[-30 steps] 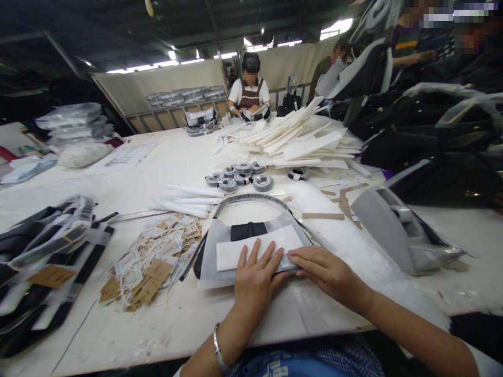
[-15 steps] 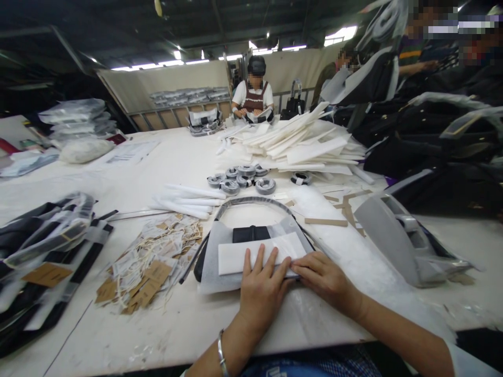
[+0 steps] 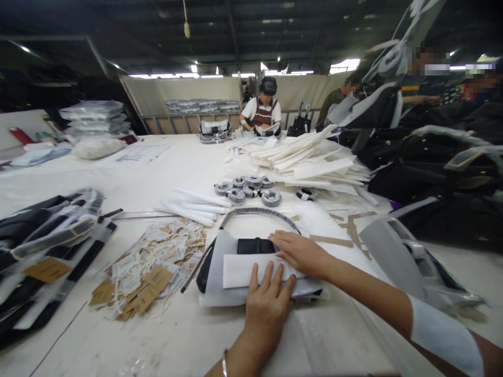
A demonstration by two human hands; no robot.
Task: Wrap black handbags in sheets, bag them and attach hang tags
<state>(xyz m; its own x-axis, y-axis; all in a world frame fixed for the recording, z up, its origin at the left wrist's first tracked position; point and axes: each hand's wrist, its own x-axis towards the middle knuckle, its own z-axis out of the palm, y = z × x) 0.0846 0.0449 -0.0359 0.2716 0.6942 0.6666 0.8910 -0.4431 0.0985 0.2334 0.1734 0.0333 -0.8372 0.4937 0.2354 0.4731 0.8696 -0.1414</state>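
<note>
In front of me a black handbag (image 3: 203, 276) lies flat on the table, its wrapped handle (image 3: 255, 211) arching away from me. Pale wrapping sheet (image 3: 218, 264) covers most of its face, leaving a black strap tab (image 3: 251, 246) showing. A folded strip of white foam (image 3: 237, 272) rests across the bag below that tab. My left hand (image 3: 268, 298) presses on the foam strip with fingers spread. My right hand (image 3: 301, 252) lies flat, fingers stretched out, over the upper right of the bag beside the tab; its palm hides the strip's right end.
Paper tags with strings (image 3: 153, 272) are heaped at left, near wrapped black bags (image 3: 51, 262). Beyond my bag lie white foam rods (image 3: 192, 204), coiled straps (image 3: 253, 181) and piled white sheets (image 3: 306, 157). A grey-wrapped bag (image 3: 401, 256) stands at right. A co-worker (image 3: 264, 110) sits across the table.
My right hand has moved from the bag's lower right edge up and forward onto its upper right, and flattened. My left hand stays on the foam strip. The view has tilted up slightly.
</note>
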